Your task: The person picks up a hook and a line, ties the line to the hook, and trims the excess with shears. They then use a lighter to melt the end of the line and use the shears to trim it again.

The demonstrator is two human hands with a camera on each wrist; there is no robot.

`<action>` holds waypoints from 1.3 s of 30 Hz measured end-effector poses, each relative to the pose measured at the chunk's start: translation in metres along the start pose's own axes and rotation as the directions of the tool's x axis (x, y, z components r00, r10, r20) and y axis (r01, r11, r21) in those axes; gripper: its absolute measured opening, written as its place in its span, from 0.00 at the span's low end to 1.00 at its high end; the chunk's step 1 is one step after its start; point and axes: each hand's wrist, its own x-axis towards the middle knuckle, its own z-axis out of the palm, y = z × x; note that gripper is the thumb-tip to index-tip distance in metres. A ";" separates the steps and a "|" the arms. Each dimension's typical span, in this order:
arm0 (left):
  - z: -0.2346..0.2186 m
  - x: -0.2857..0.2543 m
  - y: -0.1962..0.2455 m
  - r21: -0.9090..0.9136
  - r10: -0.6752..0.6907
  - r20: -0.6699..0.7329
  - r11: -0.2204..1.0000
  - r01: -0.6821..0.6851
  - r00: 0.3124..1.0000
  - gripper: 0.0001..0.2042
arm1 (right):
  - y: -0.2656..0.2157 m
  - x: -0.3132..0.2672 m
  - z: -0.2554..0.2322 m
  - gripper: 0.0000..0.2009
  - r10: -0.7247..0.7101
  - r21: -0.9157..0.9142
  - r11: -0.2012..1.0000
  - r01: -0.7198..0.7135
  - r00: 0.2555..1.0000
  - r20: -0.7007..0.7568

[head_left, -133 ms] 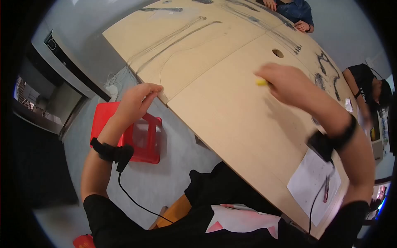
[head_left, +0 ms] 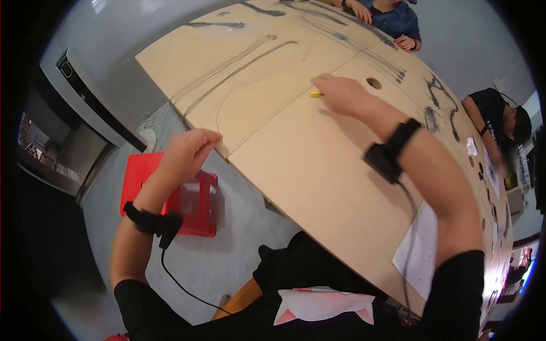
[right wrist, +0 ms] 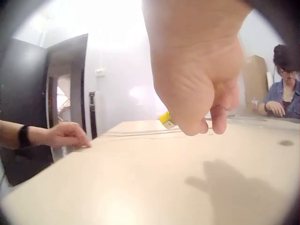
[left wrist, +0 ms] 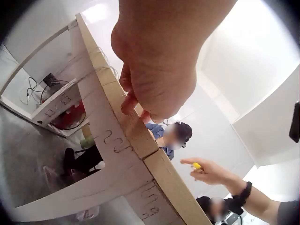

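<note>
Although most of its yellow body is hidden, a small yellow item [right wrist: 164, 117] juts out from the right hand [head_left: 344, 94], its pale, squarish end bare in the right wrist view. The fingers of this hand are curled round it, grasping it above the tabletop [head_left: 318, 165], and the hand's shadow falls on the wood. Too little of the item shows to tell exactly what it is. At the table's edge, near one end of the seam [head_left: 287, 108] between two boards, the left hand [head_left: 187, 150] has thumb and forefinger brought together, pinching a thin wire [head_left: 218, 113] that curves across the wood to the fingertips. Beside that wire lies a dark cable bundle [head_left: 244, 68], stretching from the table's edge across the boards. A round hole [head_left: 373, 83] pierces the tabletop near the right hand. Each wrist wears a black strap with a small camera. Under the right forearm lies a white sheet of paper [head_left: 412, 250], partly covered. A red plastic stool [head_left: 136, 176] stands on the floor below the left hand. Across the table is a person in a blue shirt [head_left: 398, 21]; farther right, a person in a black cap [head_left: 483, 108] leans over the table.
</note>
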 end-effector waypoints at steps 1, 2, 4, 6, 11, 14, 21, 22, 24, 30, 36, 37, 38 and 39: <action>0.004 -0.002 0.003 -0.031 -0.008 0.003 0.999 0.008 1.000 0.06 | 0.007 0.014 0.010 0.17 0.044 0.022 0.999 -0.045 0.998 0.037; 0.007 -0.001 0.007 -0.046 0.013 -0.043 0.999 -0.015 0.999 0.04 | 0.015 0.027 0.020 0.17 0.044 0.000 0.999 -0.044 0.998 0.038; 0.007 -0.001 0.009 -0.066 0.015 -0.045 0.998 -0.018 0.999 0.04 | 0.024 0.048 0.034 0.17 0.068 0.065 0.996 -0.064 0.996 -0.058; 0.008 -0.001 0.006 -0.107 0.021 -0.036 0.994 -0.025 0.999 0.04 | 0.012 0.053 0.020 0.17 0.150 0.168 0.975 -0.147 0.989 -0.004; -0.001 -0.002 0.002 -0.081 0.076 0.014 0.994 -0.075 0.997 0.04 | 0.036 0.091 0.036 0.20 0.143 0.117 0.979 -0.165 0.974 0.177; -0.003 -0.004 0.000 -0.052 0.049 -0.045 0.997 -0.051 0.998 0.02 | 0.047 0.091 0.049 0.12 0.175 0.356 0.922 -0.152 0.984 -0.033; -0.006 -0.008 -0.008 -0.054 -0.040 -0.054 0.998 0.037 0.998 0.02 | 0.065 0.094 0.045 0.14 0.168 0.101 0.981 -0.167 0.986 -0.011; -0.006 -0.008 -0.008 -0.046 -0.017 -0.056 0.999 0.015 0.998 0.02 | 0.067 0.097 0.045 0.14 0.165 0.101 0.982 -0.163 0.986 -0.013; -0.006 -0.009 -0.010 -0.033 -0.007 -0.058 0.999 0.005 0.998 0.02 | 0.067 0.100 0.041 0.23 0.202 0.094 0.972 -0.214 0.971 0.126; -0.006 -0.019 -0.002 0.026 0.051 -0.111 0.998 -0.048 0.992 0.04 | 0.063 0.101 0.039 0.14 0.230 0.096 0.966 -0.238 0.969 0.090; 0.001 -0.033 0.003 0.125 0.144 -0.035 0.982 -0.139 0.989 0.05 | 0.047 0.080 0.030 0.08 0.131 0.140 0.983 -0.122 0.990 -0.059; 0.003 -0.034 0.003 0.152 0.141 -0.002 0.979 -0.139 0.990 0.05 | 0.050 0.082 0.034 0.08 0.130 0.139 0.983 -0.120 0.989 -0.065; 0.004 -0.035 0.003 0.157 0.142 -0.004 0.978 -0.139 0.990 0.05 | 0.053 0.086 0.037 0.07 0.139 0.144 0.981 -0.131 0.989 -0.043; 0.005 -0.035 0.004 0.152 0.135 -0.003 0.979 -0.133 0.991 0.05 | 0.056 0.090 0.040 0.07 0.147 0.148 0.979 -0.143 0.989 -0.020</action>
